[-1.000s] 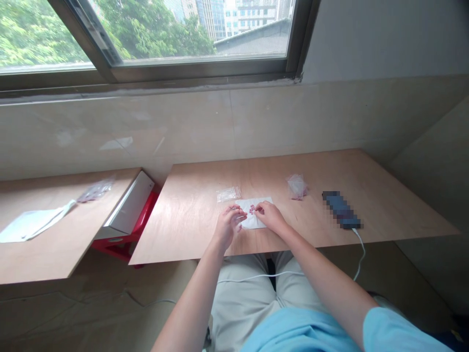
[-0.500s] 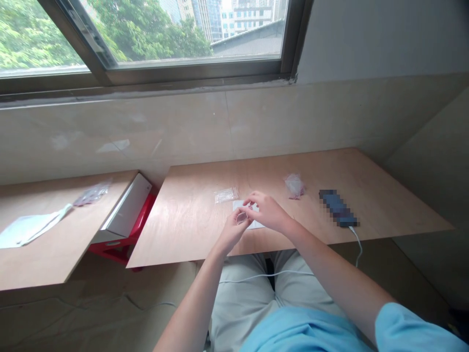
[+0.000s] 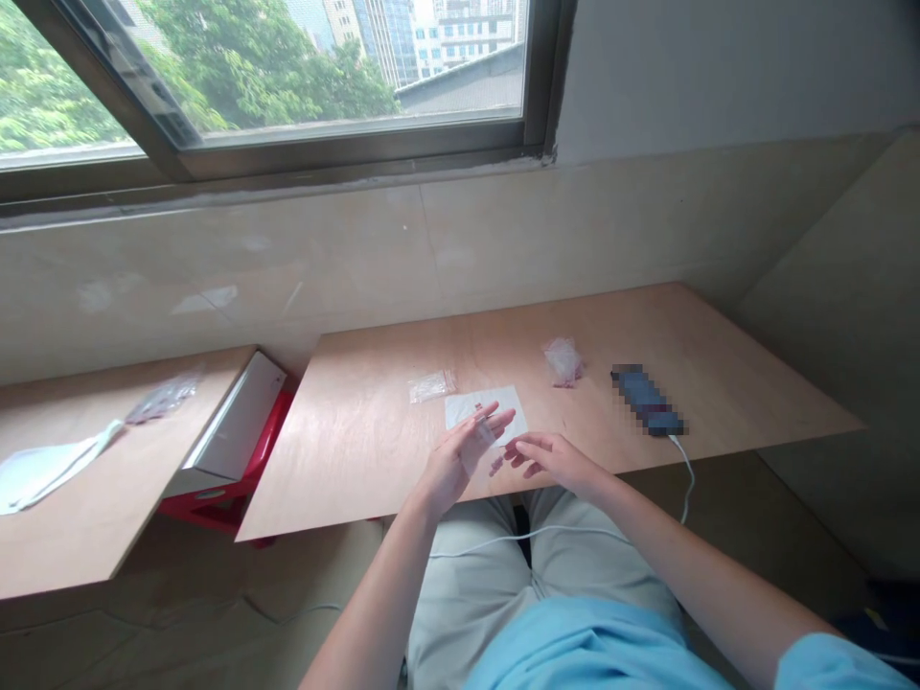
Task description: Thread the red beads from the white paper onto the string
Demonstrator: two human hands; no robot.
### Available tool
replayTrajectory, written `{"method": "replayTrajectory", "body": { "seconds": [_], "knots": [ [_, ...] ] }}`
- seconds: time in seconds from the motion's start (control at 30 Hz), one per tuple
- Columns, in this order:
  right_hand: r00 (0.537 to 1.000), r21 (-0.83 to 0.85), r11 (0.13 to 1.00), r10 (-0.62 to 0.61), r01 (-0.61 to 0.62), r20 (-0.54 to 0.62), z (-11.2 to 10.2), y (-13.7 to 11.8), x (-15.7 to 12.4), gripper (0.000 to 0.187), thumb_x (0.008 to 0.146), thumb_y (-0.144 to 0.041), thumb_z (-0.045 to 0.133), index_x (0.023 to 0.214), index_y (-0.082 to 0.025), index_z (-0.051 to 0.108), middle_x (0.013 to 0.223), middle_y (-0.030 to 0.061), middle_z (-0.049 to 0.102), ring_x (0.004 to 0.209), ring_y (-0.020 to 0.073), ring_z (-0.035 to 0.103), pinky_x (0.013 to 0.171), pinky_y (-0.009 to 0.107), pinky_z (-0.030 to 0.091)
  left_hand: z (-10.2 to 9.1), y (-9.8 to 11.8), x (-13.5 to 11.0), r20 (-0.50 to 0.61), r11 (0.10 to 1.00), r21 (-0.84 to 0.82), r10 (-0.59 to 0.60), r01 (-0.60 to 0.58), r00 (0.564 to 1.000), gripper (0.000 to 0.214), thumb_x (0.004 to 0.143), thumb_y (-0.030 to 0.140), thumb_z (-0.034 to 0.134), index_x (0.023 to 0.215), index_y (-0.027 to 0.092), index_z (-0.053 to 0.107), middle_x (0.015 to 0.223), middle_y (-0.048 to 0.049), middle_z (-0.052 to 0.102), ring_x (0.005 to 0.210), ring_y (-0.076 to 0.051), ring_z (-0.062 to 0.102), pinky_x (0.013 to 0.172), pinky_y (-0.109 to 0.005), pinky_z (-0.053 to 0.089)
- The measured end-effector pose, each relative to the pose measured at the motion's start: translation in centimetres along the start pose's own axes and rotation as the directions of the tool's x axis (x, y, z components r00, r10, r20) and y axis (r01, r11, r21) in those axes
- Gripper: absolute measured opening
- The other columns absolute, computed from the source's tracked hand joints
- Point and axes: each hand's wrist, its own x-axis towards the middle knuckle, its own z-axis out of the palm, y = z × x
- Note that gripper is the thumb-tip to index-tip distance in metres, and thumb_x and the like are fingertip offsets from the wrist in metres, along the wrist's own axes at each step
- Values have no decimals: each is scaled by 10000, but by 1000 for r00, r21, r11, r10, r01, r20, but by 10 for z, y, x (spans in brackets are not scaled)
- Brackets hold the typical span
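Observation:
My left hand (image 3: 460,458) hovers over the plywood table's (image 3: 359,441) front edge with its fingers stretched toward a white paper sheet (image 3: 495,402). A small clear plastic bag (image 3: 475,448) rests against its palm under the thumb. My right hand (image 3: 552,456) is just to its right, low over the table, fingers spread and holding nothing. Small pink pieces (image 3: 495,467) show between the two hands.
A second clear bag (image 3: 431,385) lies left of the sheet; a bag of pink pieces (image 3: 563,361) and a phone (image 3: 647,400) on a white cable (image 3: 686,474) lie right. Another table (image 3: 107,498) on the left bears a face mask (image 3: 43,470); a white box (image 3: 234,417) stands between them.
The hands were pinching together over the sheet; they have drawn back toward me and parted. My right hand dropped and spread its fingers. The camera shifted slightly right.

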Motion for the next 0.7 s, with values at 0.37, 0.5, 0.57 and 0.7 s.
{"method": "replayTrajectory", "body": {
  "seconds": [0.37, 0.5, 0.57, 0.7],
  "knots": [
    [994, 120, 993, -25, 12, 106, 1, -7, -11, 426, 853, -558, 673, 971, -159, 764, 923, 91, 756, 787, 181, 698, 699, 292, 530, 20, -16, -1, -139, 961, 276, 7, 32, 990, 407, 875, 445, 682, 1206, 208, 692, 1248, -142, 682, 1215, -313, 597, 1012, -439, 459],
    [998, 49, 997, -57, 58, -13, -7, -1, -7, 428, 859, -551, 666, 956, -148, 773, 906, 107, 768, 769, 187, 707, 675, 290, 522, 4, -26, -6, -317, 922, 386, 161, -28, 935, 334, 855, 462, 705, 1041, 185, 689, 971, -88, 708, 978, -233, 658, 918, -379, 506],
    [998, 31, 997, -65, 66, -18, -9, 1, -5, 425, 871, -543, 652, 961, -146, 772, 919, 114, 770, 787, 196, 716, 682, 296, 523, -1, -29, -11, -339, 922, 385, 190, -48, 921, 325, 845, 466, 713, 997, 181, 678, 921, -72, 694, 905, -207, 652, 859, -352, 524],
    [998, -5, 998, -64, 65, 7, -6, 7, -9, 418, 885, -532, 634, 987, -150, 768, 949, 115, 769, 821, 208, 722, 687, 303, 528, -3, -30, -21, -363, 895, 441, 242, -63, 900, 319, 837, 465, 718, 927, 162, 680, 853, -63, 683, 833, -187, 633, 802, -324, 527]
  ]
}}
